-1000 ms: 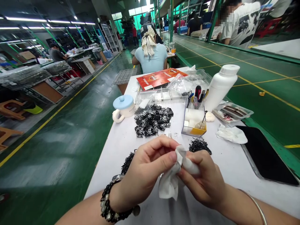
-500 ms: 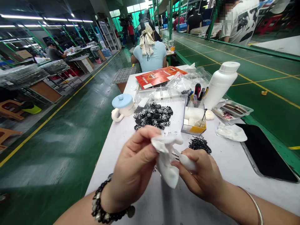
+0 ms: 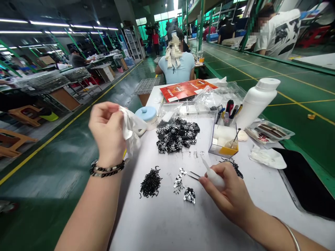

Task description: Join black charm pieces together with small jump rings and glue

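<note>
My left hand (image 3: 108, 129) pinches a crumpled white tissue (image 3: 132, 130), held up at the table's left edge beside the mug. My right hand (image 3: 226, 190) is closed around a small white squeeze bottle (image 3: 215, 177) with a pointed nozzle, and the two thin tips of tweezers (image 3: 193, 175) stick out from the same grip. Close to those tips lie small silvery parts (image 3: 179, 182) and one black-and-silver metal piece (image 3: 189, 195). A heap of black hook-shaped bits (image 3: 151, 182) is further left. Beyond is a large pile of black-and-silver pieces (image 3: 178, 134).
A blue-lidded mug (image 3: 150, 116) stands at the left edge. On the right are a clear tool box (image 3: 223, 153), a white bottle (image 3: 258, 103), a crumpled tissue (image 3: 267, 157) and a phone (image 3: 305, 179). Red printed cards (image 3: 187, 90) lie at the back; a person (image 3: 176, 64) sits beyond.
My left hand has moved left with the tissue, away from the squeeze bottle. My right hand has shifted slightly right and down, still holding bottle and tweezers. The small parts are uncovered.
</note>
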Available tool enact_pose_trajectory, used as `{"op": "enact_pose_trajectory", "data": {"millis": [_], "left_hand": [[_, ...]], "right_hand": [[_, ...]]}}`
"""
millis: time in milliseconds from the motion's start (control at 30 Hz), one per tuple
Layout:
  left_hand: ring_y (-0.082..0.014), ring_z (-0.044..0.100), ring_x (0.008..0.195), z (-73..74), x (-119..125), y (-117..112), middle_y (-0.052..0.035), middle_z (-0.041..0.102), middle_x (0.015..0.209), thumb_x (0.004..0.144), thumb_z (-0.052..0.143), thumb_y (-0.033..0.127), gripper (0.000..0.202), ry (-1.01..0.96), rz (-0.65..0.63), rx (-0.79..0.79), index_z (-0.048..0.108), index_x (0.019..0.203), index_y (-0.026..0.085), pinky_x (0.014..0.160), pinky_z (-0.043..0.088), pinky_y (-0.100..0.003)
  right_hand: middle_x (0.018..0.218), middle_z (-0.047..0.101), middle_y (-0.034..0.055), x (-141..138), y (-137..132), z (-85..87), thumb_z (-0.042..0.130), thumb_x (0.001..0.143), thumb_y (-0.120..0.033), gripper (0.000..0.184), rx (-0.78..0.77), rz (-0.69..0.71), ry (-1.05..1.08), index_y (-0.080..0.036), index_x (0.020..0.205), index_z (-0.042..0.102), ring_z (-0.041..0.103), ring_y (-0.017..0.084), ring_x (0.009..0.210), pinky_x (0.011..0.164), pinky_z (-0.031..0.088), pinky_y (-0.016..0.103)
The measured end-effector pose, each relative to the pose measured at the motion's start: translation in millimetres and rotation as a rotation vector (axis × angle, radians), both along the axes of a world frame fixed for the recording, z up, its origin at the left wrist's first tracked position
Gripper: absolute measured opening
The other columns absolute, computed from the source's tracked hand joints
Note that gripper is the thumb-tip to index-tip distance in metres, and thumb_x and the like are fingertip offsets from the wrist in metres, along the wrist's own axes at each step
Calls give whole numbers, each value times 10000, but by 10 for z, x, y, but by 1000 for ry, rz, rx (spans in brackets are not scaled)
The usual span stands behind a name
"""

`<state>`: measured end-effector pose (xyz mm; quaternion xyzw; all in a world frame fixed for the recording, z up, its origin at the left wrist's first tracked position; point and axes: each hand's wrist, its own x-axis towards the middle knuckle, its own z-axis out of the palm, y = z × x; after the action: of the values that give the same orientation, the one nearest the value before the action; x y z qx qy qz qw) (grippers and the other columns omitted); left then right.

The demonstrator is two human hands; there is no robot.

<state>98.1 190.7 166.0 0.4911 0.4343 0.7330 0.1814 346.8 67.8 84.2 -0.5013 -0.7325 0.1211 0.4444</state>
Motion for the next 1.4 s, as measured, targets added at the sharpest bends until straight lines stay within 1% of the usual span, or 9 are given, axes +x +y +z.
{"op": "enact_pose_trajectory", "data": {"millis": [167, 300, 433, 567, 700, 867, 1133, 1300, 1400], "left_hand": [[-66, 436, 480, -394, -147, 350, 44, 494, 585, 635, 511, 84, 98, 22, 31, -240, 547, 713, 130, 464, 361, -204], [-86, 493, 563, -537, -223, 432, 23, 531, 686, 748, 495, 164, 98, 154, 114, -337, 550, 826, 142, 532, 408, -214], [-115, 544, 657, -627, -337, 439, -9, 592, 775, 864, 517, 322, 211, 473, 127, -546, 589, 877, 124, 623, 453, -263], [-152, 595, 786, -672, -412, 435, -25, 627, 819, 849, 574, 359, 242, 860, -10, -810, 614, 820, 122, 774, 478, -343], [-184, 582, 945, -581, -482, 365, -57, 629, 992, 854, 569, 346, 227, 1123, -142, -917, 625, 919, 137, 884, 452, -399], [-209, 567, 978, -562, -636, 162, -80, 593, 1067, 867, 541, 367, 297, 1261, -69, -977, 595, 1057, 145, 880, 455, -432], [-174, 572, 935, -914, -384, 85, -81, 557, 1132, 880, 525, 279, 246, 1225, 17, -701, 560, 1078, 137, 852, 479, -387], [-295, 466, 1118, -726, -279, -70, -151, 479, 1185, 866, 440, 217, 231, 1149, 139, -522, 557, 1041, 122, 976, 358, -501], [-265, 494, 1062, -558, -133, -328, -120, 536, 1095, 877, 429, 268, 211, 1177, -73, -433, 566, 978, 144, 956, 375, -462]], "right_hand": [[656, 556, -3, 12, 25, -15, 494, 881, -374, 193, 3, -20, 6, -196, 840, 430, 548, 82, 479, 377, 397, 166], [667, 561, -2, 26, 40, -24, 497, 877, -384, 199, -21, -18, 22, -199, 848, 430, 562, 90, 497, 385, 402, 176], [689, 574, 7, 35, 40, -32, 502, 868, -391, 206, -67, 16, 46, -201, 871, 422, 582, 111, 545, 413, 410, 201], [734, 586, 26, 36, 40, -32, 501, 856, -369, 194, -109, 25, 57, -202, 893, 411, 612, 147, 632, 445, 420, 228], [751, 587, 29, 50, 46, -23, 492, 857, -338, 166, -133, 41, 55, -204, 908, 407, 618, 160, 661, 479, 436, 243], [757, 587, 29, 74, 43, -17, 459, 861, -288, 121, -145, 72, 84, -204, 925, 401, 617, 162, 677, 520, 452, 250], [865, 626, 63, 57, 57, -91, 396, 903, -350, 195, -325, 89, 143, -206, 1028, 354, 630, 192, 832, 650, 468, 301], [954, 639, 39, 72, 120, -102, 430, 907, -448, 276, -507, 184, 317, -251, 1058, 309, 599, 150, 791, 652, 450, 280], [1003, 640, 29, 114, 170, -74, 508, 867, -492, 334, -610, 188, 455, -255, 991, 308, 568, 118, 742, 650, 453, 258]]}}
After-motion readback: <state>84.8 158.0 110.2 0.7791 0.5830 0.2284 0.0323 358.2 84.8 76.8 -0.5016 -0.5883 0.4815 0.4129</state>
